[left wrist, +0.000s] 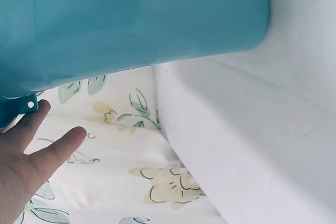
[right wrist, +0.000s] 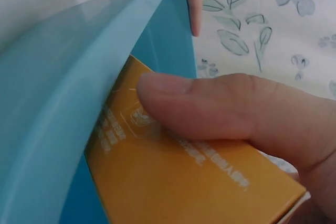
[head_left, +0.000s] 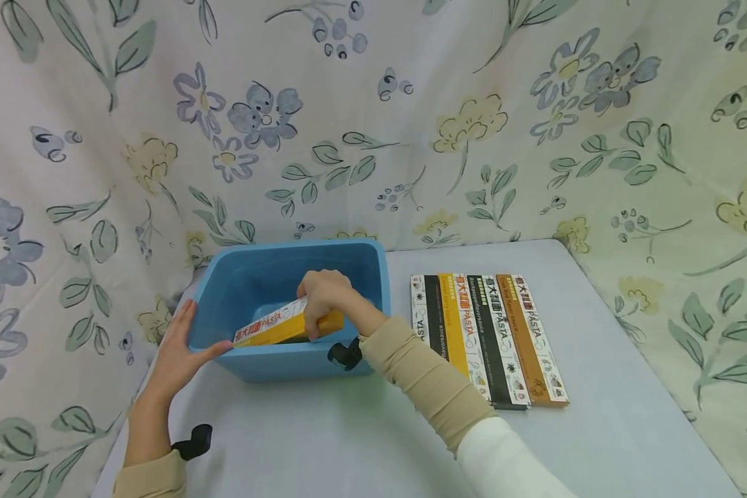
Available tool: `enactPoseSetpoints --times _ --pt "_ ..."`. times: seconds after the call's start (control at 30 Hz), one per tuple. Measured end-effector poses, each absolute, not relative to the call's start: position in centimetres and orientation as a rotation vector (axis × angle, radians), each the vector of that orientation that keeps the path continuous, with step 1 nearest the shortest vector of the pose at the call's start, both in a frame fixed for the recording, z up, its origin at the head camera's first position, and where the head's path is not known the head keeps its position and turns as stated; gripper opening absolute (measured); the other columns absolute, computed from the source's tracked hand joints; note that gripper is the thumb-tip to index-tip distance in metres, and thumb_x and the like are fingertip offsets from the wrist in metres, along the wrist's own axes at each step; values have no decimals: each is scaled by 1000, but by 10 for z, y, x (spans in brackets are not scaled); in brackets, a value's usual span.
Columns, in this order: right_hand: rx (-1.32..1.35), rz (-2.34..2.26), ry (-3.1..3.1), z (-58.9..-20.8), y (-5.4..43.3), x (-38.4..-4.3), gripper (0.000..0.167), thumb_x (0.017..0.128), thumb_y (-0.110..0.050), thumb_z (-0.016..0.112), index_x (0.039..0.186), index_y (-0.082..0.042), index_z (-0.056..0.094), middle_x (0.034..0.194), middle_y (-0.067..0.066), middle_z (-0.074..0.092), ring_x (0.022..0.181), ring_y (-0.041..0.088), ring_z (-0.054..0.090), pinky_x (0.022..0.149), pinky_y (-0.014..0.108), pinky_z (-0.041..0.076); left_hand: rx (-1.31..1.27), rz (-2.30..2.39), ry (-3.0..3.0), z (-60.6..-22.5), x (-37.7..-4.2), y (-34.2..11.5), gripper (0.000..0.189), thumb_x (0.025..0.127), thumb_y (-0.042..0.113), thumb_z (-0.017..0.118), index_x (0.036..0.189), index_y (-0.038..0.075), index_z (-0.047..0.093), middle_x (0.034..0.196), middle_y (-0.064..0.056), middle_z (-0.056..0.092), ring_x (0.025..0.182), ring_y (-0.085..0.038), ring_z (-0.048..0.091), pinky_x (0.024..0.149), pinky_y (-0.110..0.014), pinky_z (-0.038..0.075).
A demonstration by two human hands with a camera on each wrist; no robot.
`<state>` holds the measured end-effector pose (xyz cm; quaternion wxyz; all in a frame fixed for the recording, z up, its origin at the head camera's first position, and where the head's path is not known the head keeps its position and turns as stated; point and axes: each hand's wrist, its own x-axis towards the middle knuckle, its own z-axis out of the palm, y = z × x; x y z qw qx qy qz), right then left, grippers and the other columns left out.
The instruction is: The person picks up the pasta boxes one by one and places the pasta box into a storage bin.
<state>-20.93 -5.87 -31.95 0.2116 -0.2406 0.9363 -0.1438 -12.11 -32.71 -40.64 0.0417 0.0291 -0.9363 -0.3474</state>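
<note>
My right hand (head_left: 328, 296) grips a yellow-and-white pasta box (head_left: 272, 328) inside the blue plastic bin (head_left: 268, 366). In the right wrist view the thumb lies across the yellow face of the box, close beside the bin's wall (right wrist: 47, 103). The box is tilted, its left end near the bin's front left corner. At that corner is my left hand (head_left: 177, 353), thumb at the front rim and fingers stretched along the left side. The left wrist view shows straight fingers (left wrist: 63, 148), one touching the rim's corner tab (left wrist: 23, 106).
To the right of the bin, several more pasta boxes (head_left: 485, 339) lie side by side on the white table (head_left: 361, 436), with black, yellow and brown faces. A flowered curtain (head_left: 411, 138) hangs behind the table and along its sides.
</note>
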Motion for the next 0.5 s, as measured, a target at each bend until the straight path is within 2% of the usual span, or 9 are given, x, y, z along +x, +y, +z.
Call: enactPoseSetpoints --times 0.5 --pt "-672 -397 2520 -329 -60 -213 78 66 -25 91 136 -17 58 130 -1 59 92 14 52 71 22 47 92 -1067 -2880 -407 -122 -326 107 84 44 71 156 6 1 161 -22 -3 142 -52 2 98 -79 18"
